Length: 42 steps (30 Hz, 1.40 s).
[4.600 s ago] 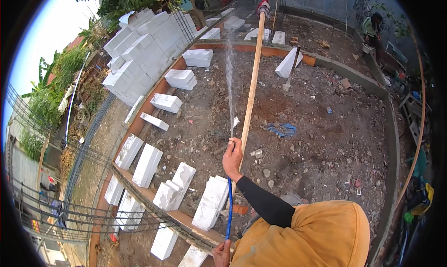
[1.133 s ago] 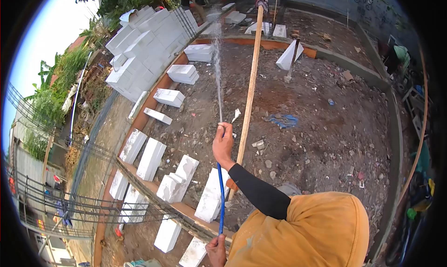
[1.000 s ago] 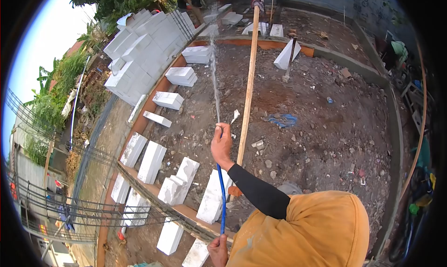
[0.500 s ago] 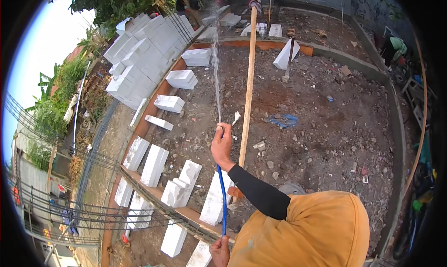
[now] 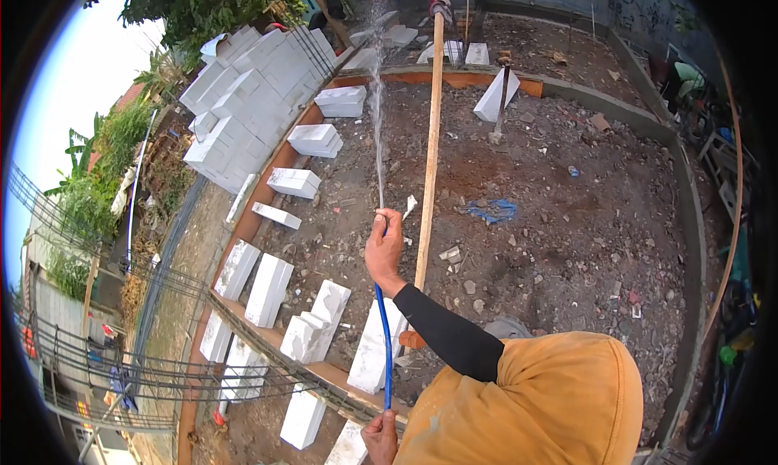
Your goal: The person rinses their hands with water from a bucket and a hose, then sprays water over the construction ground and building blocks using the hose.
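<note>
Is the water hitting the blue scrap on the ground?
No, the water jet is left of the wooden pole, the blue scrap right of it.

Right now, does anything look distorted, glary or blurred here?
In the head view, the concrete edging at right bows within a dark, curved surround; also in the head view, the sky is nearly washed out; again in the head view, the water jet blurs into spray, while the blue hose looks fairly crisp.

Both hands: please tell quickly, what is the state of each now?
Left hand: closed, holding the blue hose low in the view.
Right hand: closed, holding the same hose at its spraying end.
</note>
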Each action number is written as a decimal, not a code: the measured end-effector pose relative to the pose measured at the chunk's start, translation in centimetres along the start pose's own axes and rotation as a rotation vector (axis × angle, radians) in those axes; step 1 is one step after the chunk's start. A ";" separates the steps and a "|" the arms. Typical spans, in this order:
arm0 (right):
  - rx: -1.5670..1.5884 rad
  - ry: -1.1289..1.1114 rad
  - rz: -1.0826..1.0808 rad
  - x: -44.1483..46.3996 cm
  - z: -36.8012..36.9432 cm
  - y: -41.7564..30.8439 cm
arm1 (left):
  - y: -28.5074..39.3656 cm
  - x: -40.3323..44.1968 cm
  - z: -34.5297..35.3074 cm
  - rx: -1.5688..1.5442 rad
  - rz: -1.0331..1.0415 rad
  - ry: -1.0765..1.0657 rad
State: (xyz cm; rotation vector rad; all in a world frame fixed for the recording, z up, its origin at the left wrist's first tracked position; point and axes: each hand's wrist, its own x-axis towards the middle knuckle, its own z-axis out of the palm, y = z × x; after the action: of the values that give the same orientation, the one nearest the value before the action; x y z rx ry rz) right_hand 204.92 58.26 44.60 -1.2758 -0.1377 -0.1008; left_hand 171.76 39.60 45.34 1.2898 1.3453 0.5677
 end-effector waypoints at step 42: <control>-0.042 0.005 -0.038 -0.6 1.0 2.5 | 0.0 0.1 -0.5 -0.046 -0.051 -0.017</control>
State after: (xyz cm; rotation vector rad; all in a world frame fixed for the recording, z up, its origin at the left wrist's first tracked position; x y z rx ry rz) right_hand 204.66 59.95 42.45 -1.3146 -0.1563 -0.1406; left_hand 171.31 39.90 45.45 1.2175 1.3399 0.5487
